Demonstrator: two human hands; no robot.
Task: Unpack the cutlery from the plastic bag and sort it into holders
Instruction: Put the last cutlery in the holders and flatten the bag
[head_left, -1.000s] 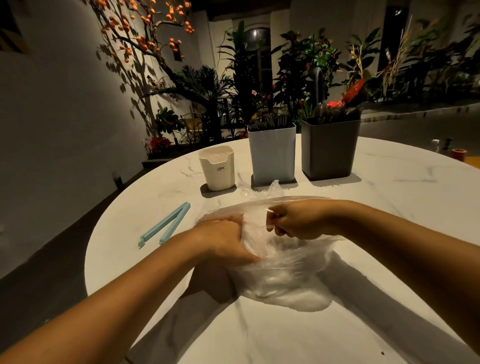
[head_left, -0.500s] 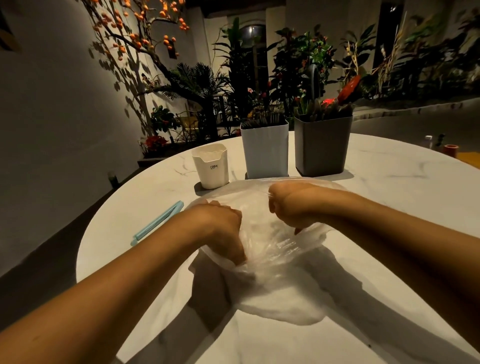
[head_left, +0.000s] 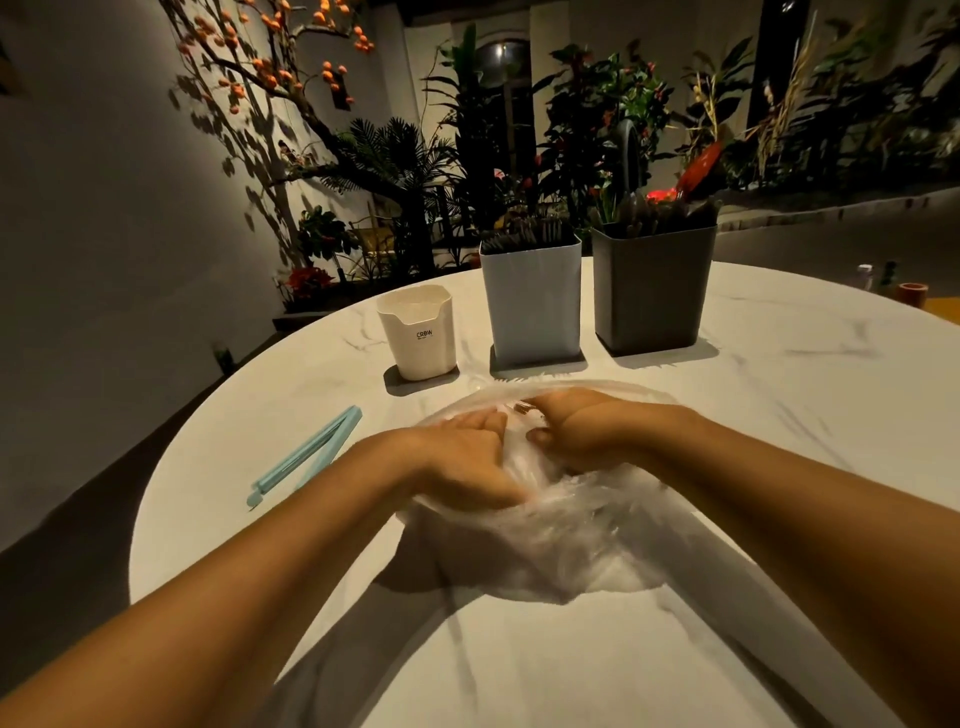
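Both hands (head_left: 524, 447) blur into plastic bag (head_left: 571, 540), contents indistinct.

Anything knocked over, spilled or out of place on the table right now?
Nothing stands out. The three holders stand upright in a row, the blue clip lies flat at left, and both hands work in the plastic bag.

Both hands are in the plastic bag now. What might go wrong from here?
1. The thin plastic bag bunches around the left hand and right hand; it may tear or snag.
2. The cutlery inside is hard to see, so a sharp end could jab a finger.
3. The white holder stands just beyond the bag; a sudden pull might tip it.
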